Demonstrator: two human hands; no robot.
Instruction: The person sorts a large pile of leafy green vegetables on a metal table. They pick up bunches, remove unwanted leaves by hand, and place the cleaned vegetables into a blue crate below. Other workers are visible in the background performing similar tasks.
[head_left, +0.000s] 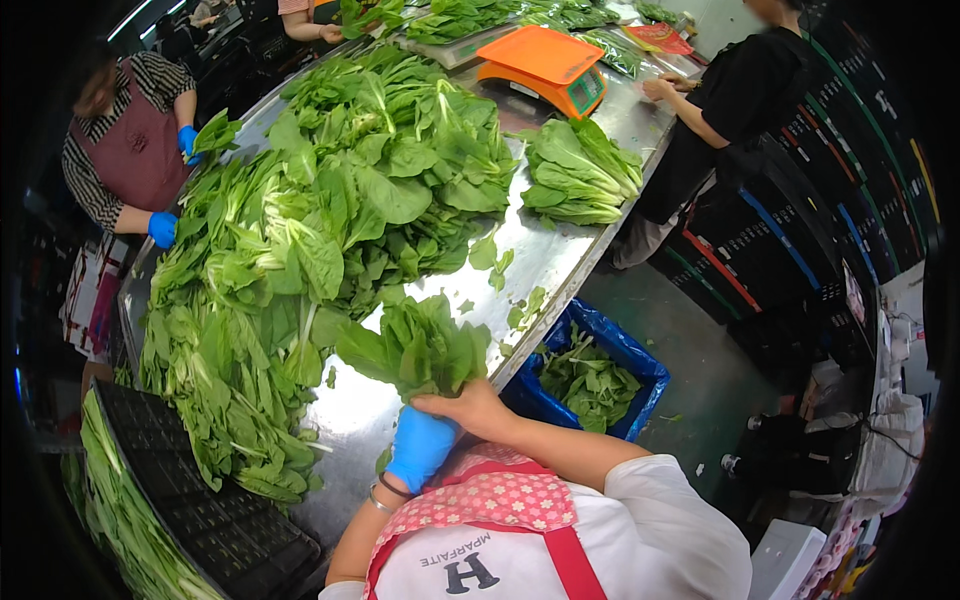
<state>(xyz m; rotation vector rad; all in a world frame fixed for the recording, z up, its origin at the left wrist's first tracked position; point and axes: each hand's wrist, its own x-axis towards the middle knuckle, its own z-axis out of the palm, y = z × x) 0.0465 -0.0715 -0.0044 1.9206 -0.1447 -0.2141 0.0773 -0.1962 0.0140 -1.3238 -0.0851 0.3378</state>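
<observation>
Close to my body, over the near edge of the metal table (341, 420), my two hands are together on a bunch of leafy greens (424, 349). My left hand (422, 442), in a blue glove, grips its lower end. Bare, my right hand (476, 409) closes around it from the other side, thumb across the leaves. The stem ends are hidden by my hands. A large heap of the same greens (330, 202) spreads over the table ahead and to the left. Loose leaves (525, 307) lie on the metal to the right of the bunch.
A blue-lined bin (649, 375) with leaves stands on the floor at right. Beyond are stacked greens (581, 172) and an orange scale (544, 56). A black crate (195, 495) with greens is at lower left. Co-workers stand left (131, 142), right (750, 90) and at the far end.
</observation>
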